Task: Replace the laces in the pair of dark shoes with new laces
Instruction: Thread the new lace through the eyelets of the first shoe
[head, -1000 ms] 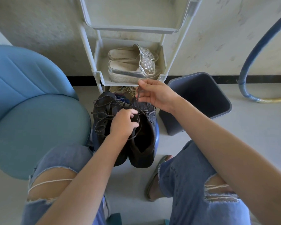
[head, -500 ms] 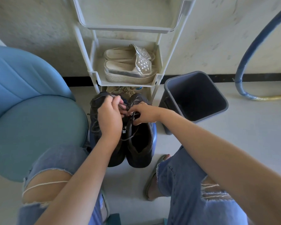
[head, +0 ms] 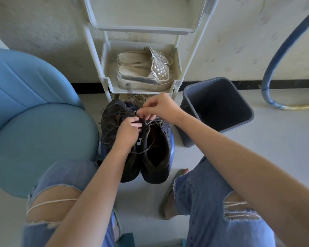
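Two dark lace-up shoes stand side by side on a low blue stool (head: 172, 143) between my knees. The right shoe (head: 156, 154) has its opening toward me; a dark lace (head: 141, 152) loops loosely across it. The left shoe (head: 112, 122) carries loose, tangled grey laces (head: 109, 129). My left hand (head: 128, 131) rests over the gap between the shoes, fingers curled and pinching the lace near the eyelets. My right hand (head: 161, 107) hovers above the right shoe's toe end, thumb and fingers pinching the same lace.
A white shelf rack (head: 105, 81) holding silver platform sandals (head: 144, 68) stands just behind the shoes. A grey waste bin (head: 216, 107) sits at the right, a blue chair (head: 34, 125) at the left. A blue hose (head: 282, 50) curves by the wall.
My right hand dropped from a raised pull down to the shoe's eyelets, then rose slightly. My left hand shifted up to the lacing, then back to between the shoes.
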`<control>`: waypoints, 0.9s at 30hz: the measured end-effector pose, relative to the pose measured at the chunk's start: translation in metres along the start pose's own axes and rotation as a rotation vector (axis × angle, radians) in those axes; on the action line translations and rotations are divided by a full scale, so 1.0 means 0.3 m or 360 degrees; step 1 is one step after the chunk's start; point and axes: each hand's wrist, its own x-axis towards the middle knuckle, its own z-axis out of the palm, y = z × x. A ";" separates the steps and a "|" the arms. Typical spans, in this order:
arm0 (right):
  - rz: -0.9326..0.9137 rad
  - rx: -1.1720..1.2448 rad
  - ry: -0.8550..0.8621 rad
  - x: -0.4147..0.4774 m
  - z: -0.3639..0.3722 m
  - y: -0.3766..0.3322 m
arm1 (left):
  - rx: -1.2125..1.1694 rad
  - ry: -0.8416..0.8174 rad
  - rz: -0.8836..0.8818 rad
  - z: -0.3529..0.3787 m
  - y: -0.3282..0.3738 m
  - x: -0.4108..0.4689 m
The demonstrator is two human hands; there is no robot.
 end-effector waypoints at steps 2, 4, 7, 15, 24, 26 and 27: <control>0.0017 0.0309 0.0006 -0.005 -0.006 -0.021 | 0.0389 -0.0010 0.0214 0.014 -0.024 -0.010; 0.0022 0.0520 -0.0071 -0.010 -0.007 -0.040 | 0.0544 0.0017 0.0349 0.021 -0.032 -0.019; -0.0017 0.0786 -0.0185 -0.018 -0.010 -0.063 | 0.0556 0.0117 0.0416 0.025 -0.037 -0.021; 0.0122 0.0956 -0.0587 -0.023 -0.013 -0.068 | 0.0678 0.0253 0.0414 0.035 -0.050 -0.011; 0.0042 0.1097 -0.0090 -0.004 -0.047 -0.071 | 0.0219 0.0295 0.0631 0.013 0.026 -0.038; 0.0095 0.1403 0.0130 0.000 -0.078 -0.073 | 0.0306 0.0296 0.0599 -0.008 0.029 -0.033; 0.0114 0.1524 0.0234 0.000 -0.094 -0.071 | 0.0375 0.0295 0.0550 -0.021 0.025 -0.031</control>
